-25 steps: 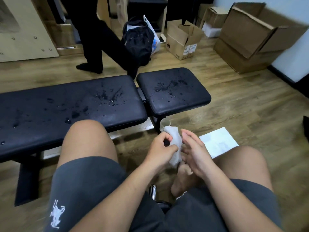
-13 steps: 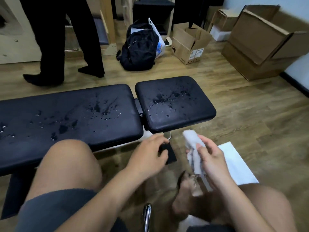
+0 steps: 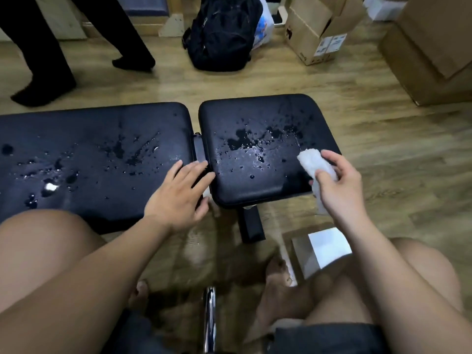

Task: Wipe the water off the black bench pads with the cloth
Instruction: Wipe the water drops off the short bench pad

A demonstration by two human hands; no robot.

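Right hand (image 3: pixel 339 182): fingers pinching rolled white cloth (image 3: pixel 315 163) at wet short pad's (image 3: pixel 255 180) right edge | left hand (image 3: pixel 178 192): fingers spread, over long pad (image 3: pixel 89 139).

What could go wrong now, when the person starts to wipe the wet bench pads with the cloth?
The cloth is rolled small in the right hand, so it may push the puddle on the short pad over the edge onto the wooden floor. The left hand lies over the gap between the pads, near drops on the long pad, and could smear them.
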